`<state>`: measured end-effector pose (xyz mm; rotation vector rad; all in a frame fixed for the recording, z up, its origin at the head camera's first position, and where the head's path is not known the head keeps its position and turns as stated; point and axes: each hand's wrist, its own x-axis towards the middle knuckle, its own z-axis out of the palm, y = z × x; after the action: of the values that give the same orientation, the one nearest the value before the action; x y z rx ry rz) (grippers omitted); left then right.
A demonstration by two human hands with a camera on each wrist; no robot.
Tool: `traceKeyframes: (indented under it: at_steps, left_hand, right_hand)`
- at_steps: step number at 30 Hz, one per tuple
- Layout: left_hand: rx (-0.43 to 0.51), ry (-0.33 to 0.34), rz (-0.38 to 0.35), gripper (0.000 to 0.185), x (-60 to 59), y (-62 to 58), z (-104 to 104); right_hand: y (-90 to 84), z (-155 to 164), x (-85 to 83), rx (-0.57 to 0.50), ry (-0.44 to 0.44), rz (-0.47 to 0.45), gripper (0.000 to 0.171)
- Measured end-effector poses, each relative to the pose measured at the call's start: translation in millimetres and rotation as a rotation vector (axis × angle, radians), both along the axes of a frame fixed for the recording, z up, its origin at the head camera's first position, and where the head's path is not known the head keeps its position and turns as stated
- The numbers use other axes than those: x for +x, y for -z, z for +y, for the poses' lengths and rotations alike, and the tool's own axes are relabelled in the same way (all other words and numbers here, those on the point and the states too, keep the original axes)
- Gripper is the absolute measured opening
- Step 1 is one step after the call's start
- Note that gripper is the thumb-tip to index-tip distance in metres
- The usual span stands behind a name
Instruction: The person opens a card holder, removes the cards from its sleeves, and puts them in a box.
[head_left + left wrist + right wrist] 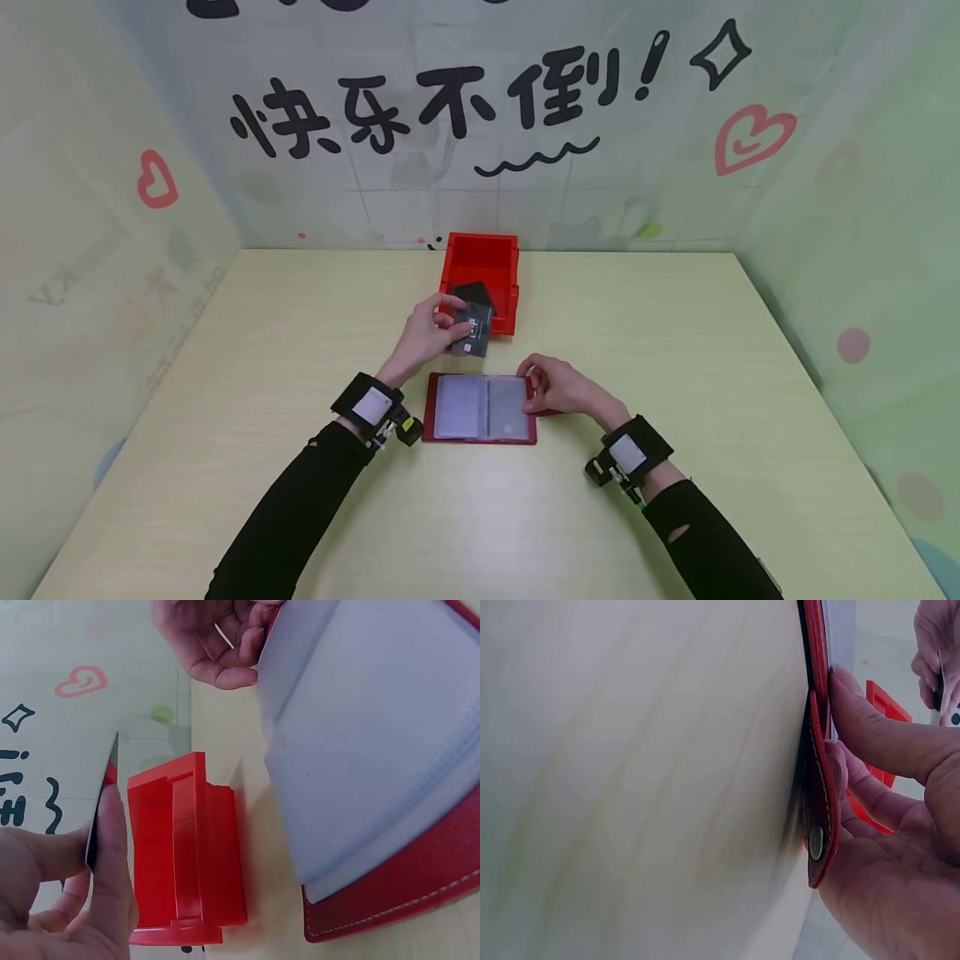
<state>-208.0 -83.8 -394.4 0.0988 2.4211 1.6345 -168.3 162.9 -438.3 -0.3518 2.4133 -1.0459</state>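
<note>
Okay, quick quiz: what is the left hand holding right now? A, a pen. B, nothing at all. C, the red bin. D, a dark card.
D: the left hand pinches a dark card just in front of the red bin, while the right hand holds the edge of the open red card holder.

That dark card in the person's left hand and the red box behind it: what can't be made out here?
- Card: print too small in the head view; edge-on in the left wrist view.
- Red box: its floor is partly hidden by the card and left hand.
- Second dark card in the box: partly covered.
</note>
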Motion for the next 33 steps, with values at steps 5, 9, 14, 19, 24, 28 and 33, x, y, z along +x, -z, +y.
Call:
traceKeyframes:
  at_steps: [5,9,14,19,24,28,33]
  left_hand:
    - [-0.042,-0.055,0.098,0.025,-12.3,0.2,9]
    - [-0.09,-0.07,0.134,0.03,-21.0,0.8,19]
    - [-0.121,-0.078,0.156,0.043,-31.7,1.2,32]
    - [-0.111,-0.129,0.135,0.049,-42.7,2.2,41]
    - [-0.173,-0.127,0.141,0.046,-49.2,3.9,52]
    - [-0.271,-0.084,0.167,0.045,-53.0,5.8,63]
    - [-0.439,-0.038,0.132,0.03,-57.5,13.6,71]
  right_hand:
    - [-0.8,1,0.9,-0.003,-0.003,-0.004,0.046]
    - [-1.5,1,1.9,0.001,0.001,-0.012,0.047]
    - [-2.8,0,2.4,0.003,0.017,-0.03,0.047]
    - [-4.1,0,3.1,0.0,0.026,-0.047,0.048]
    - [-4.0,0,3.9,-0.001,0.029,-0.052,0.048]
    - [-4.3,0,4.2,0.004,0.035,-0.048,0.048]
    - [-4.0,-1,4.8,0.001,0.039,-0.041,0.048]
